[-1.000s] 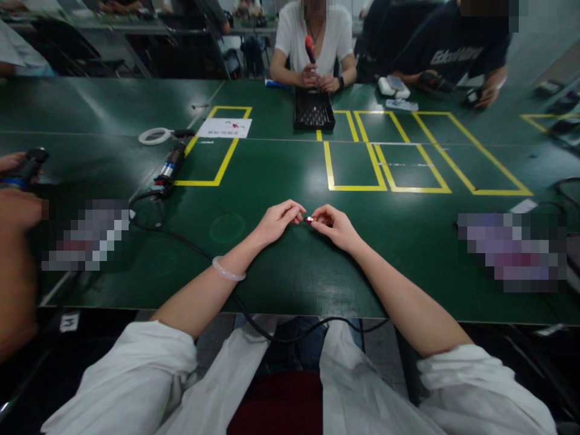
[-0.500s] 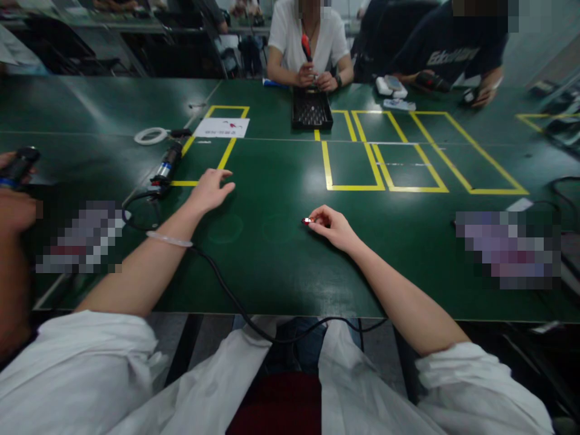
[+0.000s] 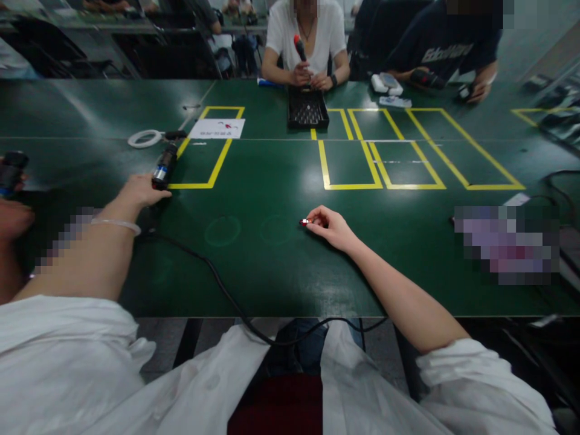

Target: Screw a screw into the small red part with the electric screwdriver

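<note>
My left hand (image 3: 142,192) is stretched out to the left, wrapped around the near end of a black cylindrical tool (image 3: 165,164) with a blue and silver band. Its thumb shows on the near side; the other fingers are partly hidden. A black cable (image 3: 211,264) runs from near that wrist across the table edge. My right hand (image 3: 330,226) rests low over the green table (image 3: 254,278), thumb and fingertips pinching a small red and black piece with a bright white part (image 3: 305,222). The piece is too small to name.
Yellow tape outlines (image 3: 353,186) mark the table. A printed sheet (image 3: 217,128) and a white cable coil (image 3: 145,139) lie beyond my left hand. Across, a person works over a black tray (image 3: 308,112). A co-worker's hand (image 3: 16,216) is at far left, a blurred-out object (image 3: 507,244) at right.
My left hand has moved left and down from the taped area to the black tool and closed around its near end; the tool's tilt has shifted slightly. My right hand stays put.
</note>
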The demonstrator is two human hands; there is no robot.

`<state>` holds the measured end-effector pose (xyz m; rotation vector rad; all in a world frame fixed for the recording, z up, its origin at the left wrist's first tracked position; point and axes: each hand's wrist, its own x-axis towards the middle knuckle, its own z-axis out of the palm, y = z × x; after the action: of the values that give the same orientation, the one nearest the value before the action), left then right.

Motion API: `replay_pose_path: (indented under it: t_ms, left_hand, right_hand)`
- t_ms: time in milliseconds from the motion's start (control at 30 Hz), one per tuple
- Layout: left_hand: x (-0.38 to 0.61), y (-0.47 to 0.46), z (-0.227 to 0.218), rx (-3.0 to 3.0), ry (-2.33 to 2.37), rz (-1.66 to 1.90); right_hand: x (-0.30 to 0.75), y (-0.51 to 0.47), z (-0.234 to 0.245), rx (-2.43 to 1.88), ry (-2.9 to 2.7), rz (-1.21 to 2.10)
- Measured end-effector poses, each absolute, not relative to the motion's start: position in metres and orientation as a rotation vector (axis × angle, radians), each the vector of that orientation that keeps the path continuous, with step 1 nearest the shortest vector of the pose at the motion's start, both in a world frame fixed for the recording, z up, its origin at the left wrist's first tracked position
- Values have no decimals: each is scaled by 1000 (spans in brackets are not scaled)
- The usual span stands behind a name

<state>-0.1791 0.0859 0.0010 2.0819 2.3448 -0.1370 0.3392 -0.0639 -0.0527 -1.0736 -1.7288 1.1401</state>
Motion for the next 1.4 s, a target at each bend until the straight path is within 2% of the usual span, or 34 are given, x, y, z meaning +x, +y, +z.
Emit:
replay_pose_path:
  t_ms: [100, 200, 400, 900, 1233, 1400]
  left_hand:
    - [-168, 82, 6, 1904, 2512, -342]
    - [-154, 75, 8, 1965, 2473, -356]
    - [-103, 47, 6, 2084, 2376, -171]
    - [126, -52, -4, 2570, 1840, 232]
    - [151, -75, -7, 2675, 1630, 280]
    - [154, -80, -3, 2678, 1658, 215]
  right_hand:
    - [338, -64, -51, -1073, -1730, 1138]
    - [338, -64, -50, -1083, -1726, 1147]
    - [338, -63, -51, -1095, -1727, 1121]
    - [342, -61, -53, -1036, -1653, 1083]
    - [343, -62, -53, -1029, -1801, 969]
    - [340, -63, -53, -1015, -1967, 772]
